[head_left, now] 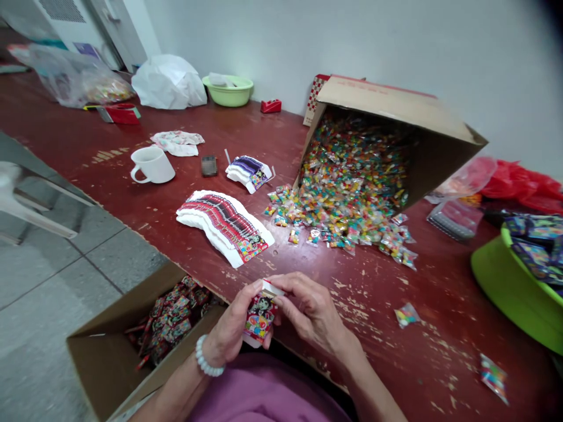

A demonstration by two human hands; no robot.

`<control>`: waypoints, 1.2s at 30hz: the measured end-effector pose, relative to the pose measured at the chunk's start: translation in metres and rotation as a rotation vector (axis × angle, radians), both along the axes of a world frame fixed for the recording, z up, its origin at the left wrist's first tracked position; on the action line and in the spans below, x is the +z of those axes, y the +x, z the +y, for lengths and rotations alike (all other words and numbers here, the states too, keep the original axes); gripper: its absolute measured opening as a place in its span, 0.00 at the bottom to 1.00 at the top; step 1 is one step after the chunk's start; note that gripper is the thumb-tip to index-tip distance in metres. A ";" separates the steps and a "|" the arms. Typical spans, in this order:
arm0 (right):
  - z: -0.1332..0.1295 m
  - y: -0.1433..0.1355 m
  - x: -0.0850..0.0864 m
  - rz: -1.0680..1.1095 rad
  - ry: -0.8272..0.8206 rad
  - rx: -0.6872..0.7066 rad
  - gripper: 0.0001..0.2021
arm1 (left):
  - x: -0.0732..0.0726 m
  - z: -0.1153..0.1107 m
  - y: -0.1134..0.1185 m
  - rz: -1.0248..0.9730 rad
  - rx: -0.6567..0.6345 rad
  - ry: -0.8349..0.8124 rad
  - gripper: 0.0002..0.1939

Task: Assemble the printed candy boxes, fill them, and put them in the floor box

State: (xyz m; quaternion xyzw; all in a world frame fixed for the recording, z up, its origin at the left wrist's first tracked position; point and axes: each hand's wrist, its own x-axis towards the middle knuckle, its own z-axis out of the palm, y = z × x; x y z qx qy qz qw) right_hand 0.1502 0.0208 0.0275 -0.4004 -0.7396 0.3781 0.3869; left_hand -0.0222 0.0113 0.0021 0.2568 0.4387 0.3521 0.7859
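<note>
My left hand (234,319) is closed around a small printed candy box (260,316), red with a cartoon figure, held tilted over the table's front edge. At the box's white top flap, my right hand (310,305) pinches with thumb and fingers. Whether anything is inside the box I cannot see. Beyond my hands lies a fanned stack of flat red boxes (224,225), with a smaller purple stack (250,172) behind it. Small clear candy packets (338,211) spill from a cardboard carton (396,97) tipped on its side.
Below the table edge at left stands an open carton (88,363) holding several red boxes. A white mug (152,164) sits on the red table (105,155). A green basin (505,281) with dark packets is at right; two loose candy packets lie near it. A stool (35,202) stands left.
</note>
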 end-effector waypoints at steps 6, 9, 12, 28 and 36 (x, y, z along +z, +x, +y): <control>-0.003 0.009 0.007 -0.089 0.061 0.088 0.20 | 0.001 0.002 -0.002 -0.083 -0.075 -0.108 0.26; -0.002 0.011 0.005 -0.153 0.121 0.090 0.18 | 0.000 0.002 -0.002 -0.105 -0.104 -0.147 0.28; -0.001 0.009 -0.004 -0.130 0.169 0.051 0.16 | 0.000 0.002 -0.002 -0.130 -0.136 -0.168 0.29; -0.011 -0.006 -0.017 0.251 -0.180 -0.114 0.07 | 0.001 -0.003 0.009 0.002 -0.032 -0.004 0.32; -0.005 -0.010 -0.015 0.179 -0.206 -0.137 0.06 | -0.001 -0.002 0.000 0.253 -0.095 0.203 0.35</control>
